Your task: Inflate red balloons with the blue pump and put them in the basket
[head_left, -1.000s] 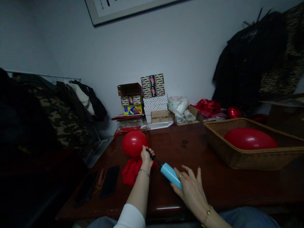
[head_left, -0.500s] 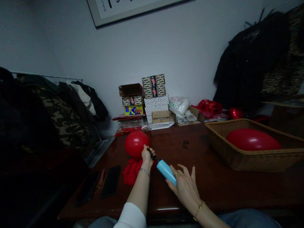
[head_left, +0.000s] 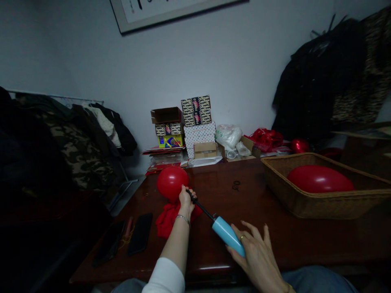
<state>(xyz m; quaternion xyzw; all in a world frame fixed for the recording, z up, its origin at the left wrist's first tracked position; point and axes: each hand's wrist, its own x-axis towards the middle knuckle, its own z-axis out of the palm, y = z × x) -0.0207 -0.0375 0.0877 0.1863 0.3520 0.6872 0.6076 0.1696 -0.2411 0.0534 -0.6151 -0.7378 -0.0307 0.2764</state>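
Head view: over the tabletop [head_left: 281,240], the left hand [head_left: 185,200] clamps the black end of the pump [head_left: 226,233] beside the balloon [head_left: 172,182]; the right hand [head_left: 259,254] holds the barrel [head_left: 230,238], outer fingers spread. Pump should be light, rigid, best gripped by its barrel; balloon, soft and puncture-prone.

Dim light; pale wall [head_left: 244,69], framed picture [head_left: 159,11], clothes rack [head_left: 55,96] left.

Brown table [head_left: 218,191]: wicker basket [head_left: 332,206], red bundle [head_left: 165,221], black phone [head_left: 139,235].
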